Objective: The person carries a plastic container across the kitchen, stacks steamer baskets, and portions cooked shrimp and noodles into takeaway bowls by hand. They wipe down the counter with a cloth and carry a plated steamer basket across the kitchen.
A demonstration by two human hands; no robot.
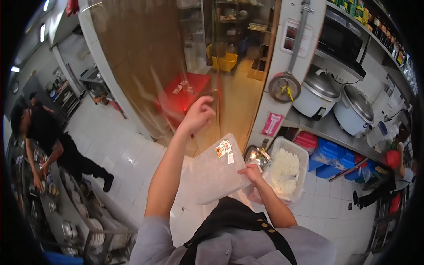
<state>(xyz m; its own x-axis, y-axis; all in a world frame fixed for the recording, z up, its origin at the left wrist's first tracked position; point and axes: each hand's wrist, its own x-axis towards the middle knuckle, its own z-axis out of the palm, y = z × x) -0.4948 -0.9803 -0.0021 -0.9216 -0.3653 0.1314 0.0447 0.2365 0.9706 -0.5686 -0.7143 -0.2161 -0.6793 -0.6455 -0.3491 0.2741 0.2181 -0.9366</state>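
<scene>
My right hand (252, 173) grips the right edge of a flat, translucent plastic container (214, 176), tilted in front of my apron. Stickers (224, 149) are on its upper corner, and I cannot make out what it holds. My left hand (198, 115) is raised ahead with loosely bent fingers and nothing visible in it. It is close to a clear plastic strip curtain (132, 57) hanging in a doorway; whether it touches the strips I cannot tell. Right of my right hand stands a white tub (304, 154) of white rice-like food (285, 170), beside a shiny metal bowl (257, 157).
Behind the curtain are a red box (190, 90) and a yellow bucket (224, 61). Two rice cookers (316, 90) stand on the right counter, above blue bins (327, 152). One person (44, 137) works at a left counter with stacked plates (96, 232); another (388, 176) is far right.
</scene>
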